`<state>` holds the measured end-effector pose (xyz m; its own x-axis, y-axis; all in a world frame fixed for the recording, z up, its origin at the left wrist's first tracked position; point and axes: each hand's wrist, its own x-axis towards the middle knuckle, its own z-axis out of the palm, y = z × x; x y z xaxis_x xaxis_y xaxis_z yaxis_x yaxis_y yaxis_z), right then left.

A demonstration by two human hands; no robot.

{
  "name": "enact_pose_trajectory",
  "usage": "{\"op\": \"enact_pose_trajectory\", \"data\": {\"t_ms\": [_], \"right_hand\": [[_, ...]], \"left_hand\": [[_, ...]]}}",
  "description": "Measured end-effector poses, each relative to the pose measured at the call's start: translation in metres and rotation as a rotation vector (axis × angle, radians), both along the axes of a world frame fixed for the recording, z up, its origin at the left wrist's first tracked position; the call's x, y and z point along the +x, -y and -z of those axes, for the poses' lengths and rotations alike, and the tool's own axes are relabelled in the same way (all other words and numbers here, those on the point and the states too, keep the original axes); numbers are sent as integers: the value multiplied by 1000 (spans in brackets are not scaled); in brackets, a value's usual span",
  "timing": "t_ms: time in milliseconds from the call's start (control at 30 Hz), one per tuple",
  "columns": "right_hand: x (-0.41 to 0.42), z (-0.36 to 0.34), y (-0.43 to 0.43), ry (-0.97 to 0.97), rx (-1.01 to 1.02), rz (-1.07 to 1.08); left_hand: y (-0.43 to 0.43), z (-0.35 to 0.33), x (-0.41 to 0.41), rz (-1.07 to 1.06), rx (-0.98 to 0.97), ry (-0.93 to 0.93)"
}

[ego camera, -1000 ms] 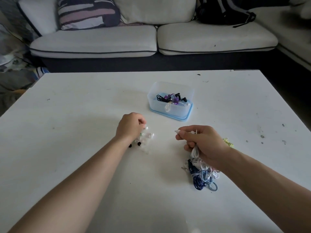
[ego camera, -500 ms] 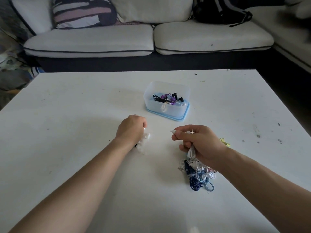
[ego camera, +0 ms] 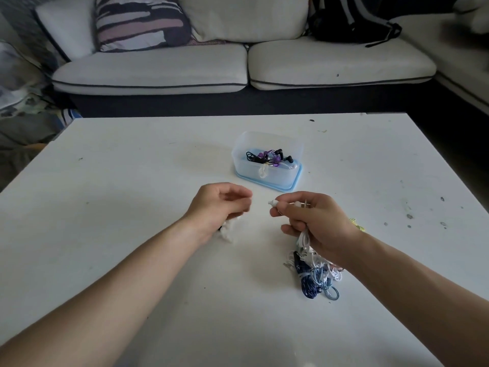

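Job: looks like sorting out a mess of earphones and stashing them in a box, going by what the hands are on.

Right hand: the right hand (ego camera: 315, 223) is curled round a set of white earphones (ego camera: 303, 238). One bud pokes out past the thumb and the cord hangs from the fist.

Where the cord goes: straight down into the tangled pile (ego camera: 313, 279) of white, pale blue and dark blue cords lying on the worktop (ego camera: 132, 181) under that wrist. So this set isn't free of the knot yet, as far as one can judge.

Left hand: the left hand (ego camera: 219, 207) hovers just left of the right one, fingers loosely curled toward the thumb. Can't tell if it's pinching anything or has just come up bare.

Under the left wrist: a small white bundle (ego camera: 229, 233) sits on the worktop, partly hidden by the hand.

Box: the plastic box (ego camera: 264, 177) with the blue base stands just beyond both hands, lid off. It has black and purple earphones (ego camera: 270, 156) in it plus something white against the near wall.

Done so far: a couple of sets look put away in the box, and maybe the white bundle is sorted too.

Left to do: most of it, honestly. The white set needs teasing out, and the pile has several cords knotted together.

Also around: a yellow bit (ego camera: 357, 226) peeks out behind the right wrist. A sofa (ego camera: 330, 64) with a backpack (ego camera: 344, 19) sits behind the worktop.
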<state>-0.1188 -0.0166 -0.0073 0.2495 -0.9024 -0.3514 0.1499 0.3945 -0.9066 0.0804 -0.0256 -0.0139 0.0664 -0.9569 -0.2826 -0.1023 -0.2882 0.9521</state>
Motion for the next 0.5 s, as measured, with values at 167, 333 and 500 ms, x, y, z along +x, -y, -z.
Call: {"op": "enact_pose_trajectory", "data": {"t_ms": [167,333,500], "right_hand": [[6,-18,-9,61,-122,-23],[6,-26,-15,93,-164,-43],[3,-26,-13,36,-199,-48]], "left_hand": [[-34,-30,-11,-81,112,-468],[-44,-45,-16,-62,107,-537],[-42,-49,-16,-22,87,-489]]}}
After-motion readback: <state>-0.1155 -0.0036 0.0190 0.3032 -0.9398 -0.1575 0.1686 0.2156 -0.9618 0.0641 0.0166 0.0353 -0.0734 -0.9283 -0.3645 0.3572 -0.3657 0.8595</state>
